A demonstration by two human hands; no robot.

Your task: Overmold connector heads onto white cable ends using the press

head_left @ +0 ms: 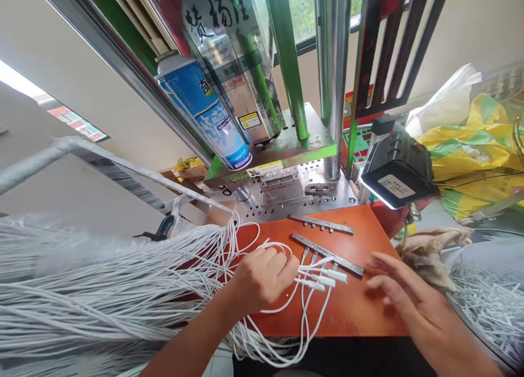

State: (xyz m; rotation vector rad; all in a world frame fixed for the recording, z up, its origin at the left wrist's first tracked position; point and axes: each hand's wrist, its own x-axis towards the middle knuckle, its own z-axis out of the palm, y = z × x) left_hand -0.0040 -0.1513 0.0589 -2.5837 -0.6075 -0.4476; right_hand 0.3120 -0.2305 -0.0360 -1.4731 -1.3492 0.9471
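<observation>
My left hand [266, 273] is closed around several white cables, whose white connector ends [327, 279] stick out to the right of my fist. Just beyond them, a metal bar [327, 254] lies slantwise on the orange table [356, 306], with cable plugs along its near side. Farther back rests a second metal bar [321, 224] with small pieces along its edge. My right hand [403, 292] hovers at the table's right side with fingers apart, holding nothing, close to the right end of the nearer bar.
A big bundle of white cables [123, 289] fills the left. Behind the table stands a press with a perforated metal bed [286, 191], a blue spray can [204, 112] and green rods. A black lamp [401, 167] and a container of white scraps [487, 300] are at right.
</observation>
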